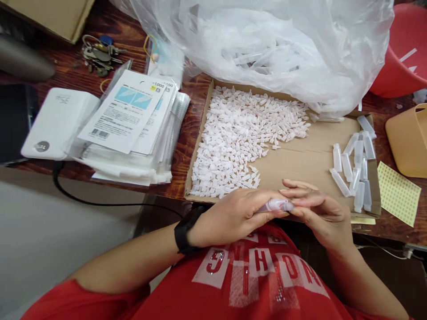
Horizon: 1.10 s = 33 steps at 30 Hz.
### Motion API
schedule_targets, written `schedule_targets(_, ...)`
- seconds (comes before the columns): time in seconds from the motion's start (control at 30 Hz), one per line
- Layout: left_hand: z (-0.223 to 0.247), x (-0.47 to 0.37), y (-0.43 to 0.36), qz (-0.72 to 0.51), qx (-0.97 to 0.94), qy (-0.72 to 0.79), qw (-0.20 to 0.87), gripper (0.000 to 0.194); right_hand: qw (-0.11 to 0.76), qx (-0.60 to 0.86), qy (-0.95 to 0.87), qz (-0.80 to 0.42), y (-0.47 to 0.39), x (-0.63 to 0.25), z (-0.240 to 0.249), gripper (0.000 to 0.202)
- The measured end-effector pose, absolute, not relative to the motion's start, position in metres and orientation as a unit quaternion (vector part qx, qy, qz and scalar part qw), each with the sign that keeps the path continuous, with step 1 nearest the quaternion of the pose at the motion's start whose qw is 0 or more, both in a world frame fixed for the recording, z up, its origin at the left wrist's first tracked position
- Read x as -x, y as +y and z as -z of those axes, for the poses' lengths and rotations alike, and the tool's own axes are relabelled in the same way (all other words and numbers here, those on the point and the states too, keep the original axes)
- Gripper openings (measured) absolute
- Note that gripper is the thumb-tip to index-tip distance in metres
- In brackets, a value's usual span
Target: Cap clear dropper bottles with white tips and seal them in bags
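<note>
My left hand (233,215) is wrapped round a small translucent plastic tube (275,205), which lies sideways just beyond the front edge of the cardboard tray (293,166). The fingertips of my right hand (325,213) pinch the tube's narrow right end. Many small white plastic tips (233,133) fill the tray's left and back part. Several frosted tubes (347,166) lie loosely at its right end. Whether a tip sits on the held tube's end is hidden by my fingers.
A big clear plastic bag (283,35) overhangs the tray's back edge. Packaged cards (123,115), a white power bank (62,124) and keys (100,55) lie left. A red bucket (383,71), tan container (407,142) and yellow sticker sheet (398,191) stand or lie right.
</note>
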<state>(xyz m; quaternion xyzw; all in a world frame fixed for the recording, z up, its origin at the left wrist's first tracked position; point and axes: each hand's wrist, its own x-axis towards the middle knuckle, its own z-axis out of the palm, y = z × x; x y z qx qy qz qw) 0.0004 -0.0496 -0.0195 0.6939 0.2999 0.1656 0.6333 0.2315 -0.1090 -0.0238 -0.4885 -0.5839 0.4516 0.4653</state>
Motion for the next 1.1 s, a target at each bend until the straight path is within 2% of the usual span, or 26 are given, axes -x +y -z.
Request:
schedule_targets(0.1,0.023,-0.011,-0.045,-0.154,-0.543,0.327,0.758,0.037,0.416,0.549,-0.566,-0.453,-0.091,-0.235,0.025,0.006)
schedule_targets(0.17,0.024,-0.016,-0.039,-0.164,-0.398,0.299,0.852,0.041,0.377,0.577,-0.564,-0.456,-0.077,-0.238,0.021,0.017)
schedule_targets(0.23,0.023,-0.018,-0.034,-0.179,-0.271,0.266,0.908,0.037,0.355,0.586,-0.572,-0.452,-0.067,-0.242,0.015,0.027)
schedule_targets(0.3,0.022,-0.018,-0.029,-0.191,-0.180,0.249,0.932,0.031,0.345,0.592,-0.581,-0.439,-0.061,-0.244,0.011,0.030)
schedule_targets(0.47,0.023,-0.017,-0.027,-0.226,-0.056,0.249,0.940,0.025,0.344,0.607,-0.581,-0.419,-0.063,-0.246,0.012,0.025)
schedule_targets(0.73,0.023,-0.009,-0.028,-0.262,-0.061,0.265,0.926,0.019,0.356,0.626,-0.581,-0.379,-0.054,-0.249,0.011,0.024)
schedule_targets(0.83,0.024,-0.004,-0.028,-0.291,-0.105,0.296,0.904,0.027,0.350,0.619,-0.651,-0.267,-0.023,-0.246,-0.001,0.028)
schedule_targets(0.97,0.026,0.001,-0.031,-0.305,-0.171,0.308,0.885,0.039,0.306,0.536,-0.782,-0.089,0.054,-0.228,-0.014,0.030)
schedule_targets(1.1,0.025,0.007,-0.036,-0.295,-0.241,0.291,0.878,0.047,0.222,0.534,-0.815,-0.034,0.152,-0.217,-0.001,0.037)
